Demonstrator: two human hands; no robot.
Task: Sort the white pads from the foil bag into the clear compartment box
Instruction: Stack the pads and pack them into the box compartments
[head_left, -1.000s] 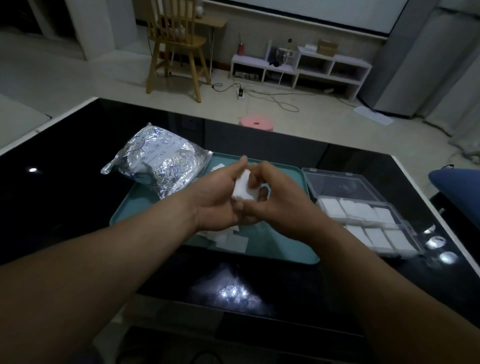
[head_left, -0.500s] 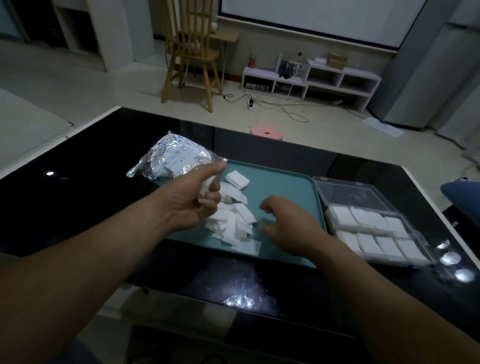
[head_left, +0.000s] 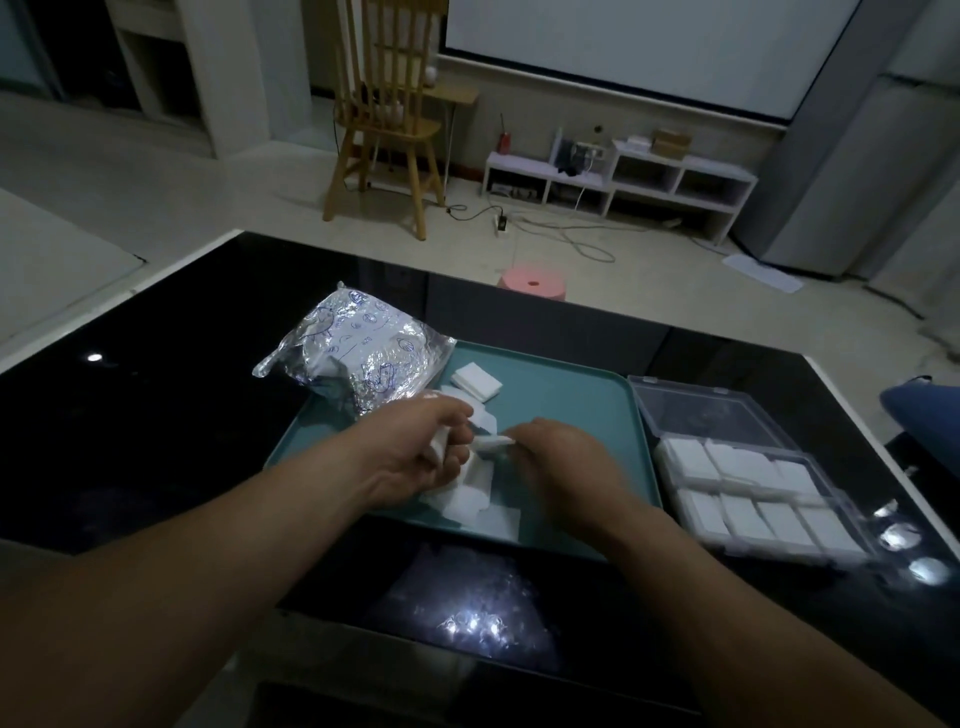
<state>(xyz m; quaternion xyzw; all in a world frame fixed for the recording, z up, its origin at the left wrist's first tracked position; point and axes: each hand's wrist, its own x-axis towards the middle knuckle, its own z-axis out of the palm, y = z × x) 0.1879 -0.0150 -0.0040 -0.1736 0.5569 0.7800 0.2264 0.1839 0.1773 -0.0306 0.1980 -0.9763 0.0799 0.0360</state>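
Fingers (head_left: 447, 413) of the left hand (head_left: 415, 457) are curled in, and I see a white pad (head_left: 438, 448) gripped between them and the thumb. Beside it, the right hand (head_left: 561, 457) has its fingertips drawn narrow, pinching one end of a second pad (head_left: 492, 442), though motion blur softens that contact. Both hands hang over the middle of the teal tray (head_left: 571, 395), with the loose pads (head_left: 467, 501) heaped under them toward the tray's near edge. One small stack (head_left: 475, 382) lies apart, just beside the foil bag (head_left: 358, 358), which overlaps the tray's far left corner. The clear compartment box (head_left: 696, 410) sits just off the tray's right edge on the black table (head_left: 156, 415), lid open, with stored pads (head_left: 748, 467) in its compartments. Half a second ago the right hand was open and empty and the left hand was higher. Now the two have come together.
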